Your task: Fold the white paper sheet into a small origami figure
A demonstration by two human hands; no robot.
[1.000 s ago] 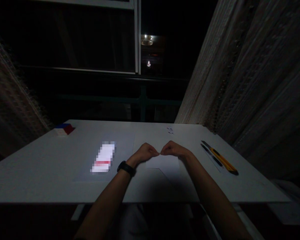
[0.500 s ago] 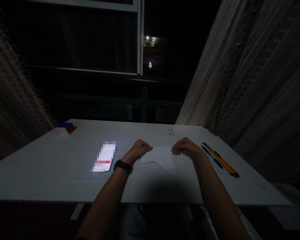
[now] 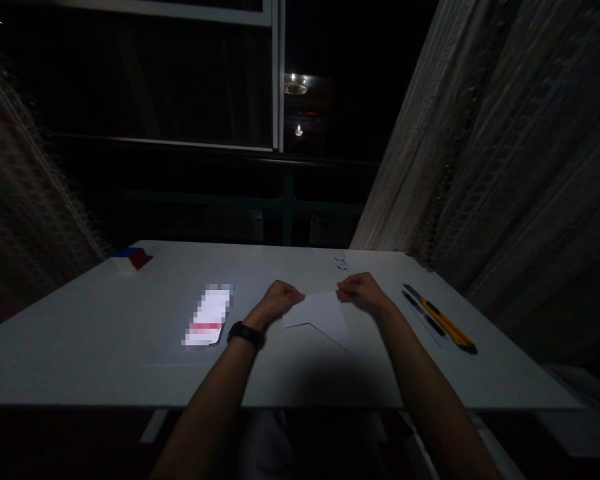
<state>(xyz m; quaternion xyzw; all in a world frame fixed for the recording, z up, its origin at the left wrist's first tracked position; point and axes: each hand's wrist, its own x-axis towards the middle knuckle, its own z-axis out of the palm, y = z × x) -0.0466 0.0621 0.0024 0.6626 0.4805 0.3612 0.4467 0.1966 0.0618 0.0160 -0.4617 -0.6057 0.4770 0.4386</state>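
Observation:
A folded sheet of white paper (image 3: 319,312) lies in front of me, with a slanting lower edge. At its upper left corner, my left hand (image 3: 281,299) pinches it between thumb and fingers; a dark band circles that wrist. My right hand (image 3: 361,292) has its fingers closed on the upper right corner of the same paper. The lower part of the sheet falls partly in shadow.
To the left a lit phone (image 3: 211,315) lies on a pale sheet. A coloured block (image 3: 129,259) sits at the far left. On the right are a yellow utility knife (image 3: 445,323) and a dark pen (image 3: 424,312). Small dark-marked scraps (image 3: 341,264) lie near the back edge of the white table (image 3: 105,347).
My right hand has moved left onto the paper's upper right corner and closed on it. My left hand stays at the upper left corner.

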